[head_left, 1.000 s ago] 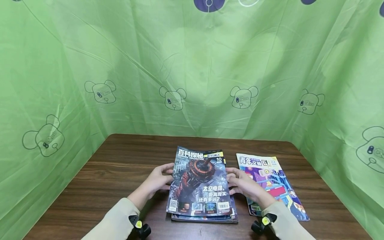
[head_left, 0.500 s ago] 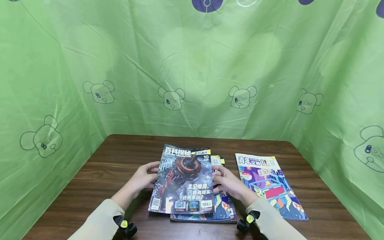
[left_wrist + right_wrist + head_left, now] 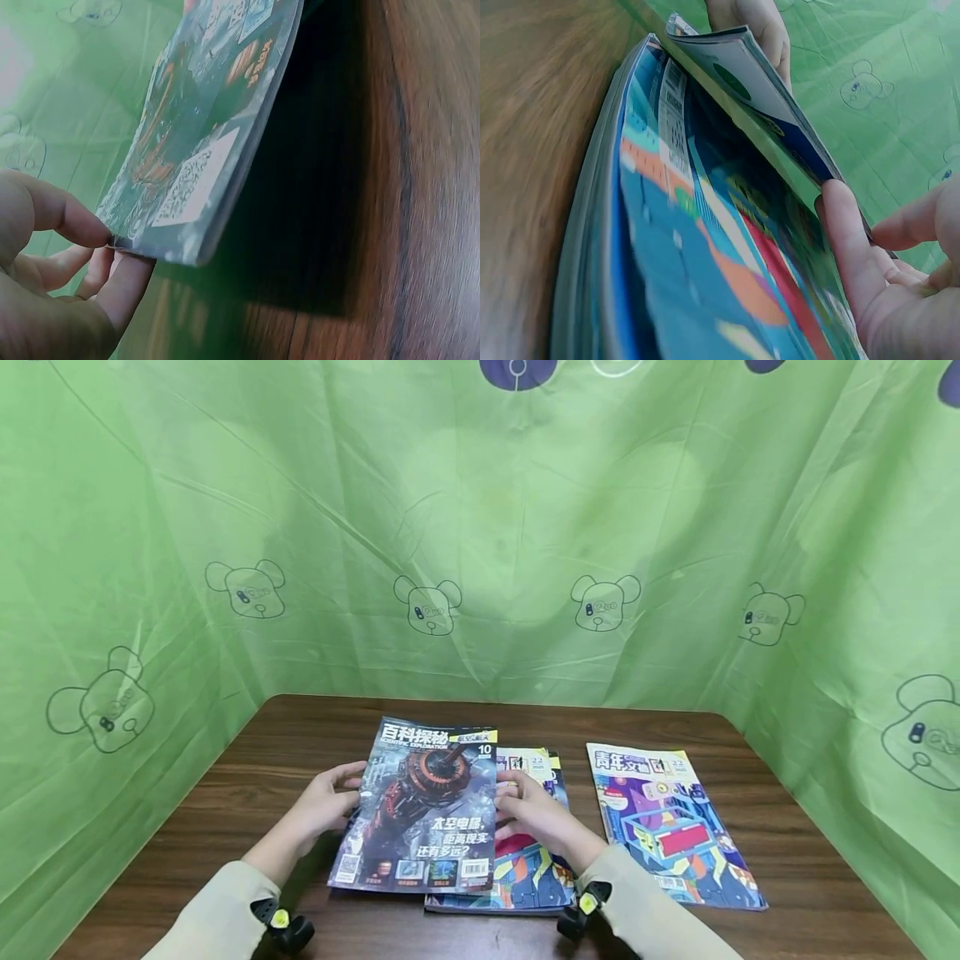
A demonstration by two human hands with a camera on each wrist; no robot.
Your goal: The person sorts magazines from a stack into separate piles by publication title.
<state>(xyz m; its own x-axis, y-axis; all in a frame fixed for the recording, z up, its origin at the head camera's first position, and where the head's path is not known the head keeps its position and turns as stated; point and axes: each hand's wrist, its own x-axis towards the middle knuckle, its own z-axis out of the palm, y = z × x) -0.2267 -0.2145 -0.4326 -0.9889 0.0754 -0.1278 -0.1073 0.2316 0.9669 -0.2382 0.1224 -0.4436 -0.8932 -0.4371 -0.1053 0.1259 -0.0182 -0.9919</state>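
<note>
A dark magazine with a red and black machine on its cover is held up between both hands. On its left edge, the left hand pinches it between thumb and fingers, plainly so in the left wrist view, where the magazine corner hangs over the table. At the opposite edge the right hand grips it, thumb and fingers on either side in the right wrist view. Partly beneath it lies a stack of magazines with a colourful top cover; the raised magazine hides the stack's left part.
Another colourful magazine lies flat to the right of the stack. The brown wooden table has a green curtain with bear outlines behind it and at both sides. Each wrist wears a small black camera.
Both hands have carried the dark magazine leftward off the stack, uncovering more of the colourful cover below. The magazine at the right has stayed in place.
</note>
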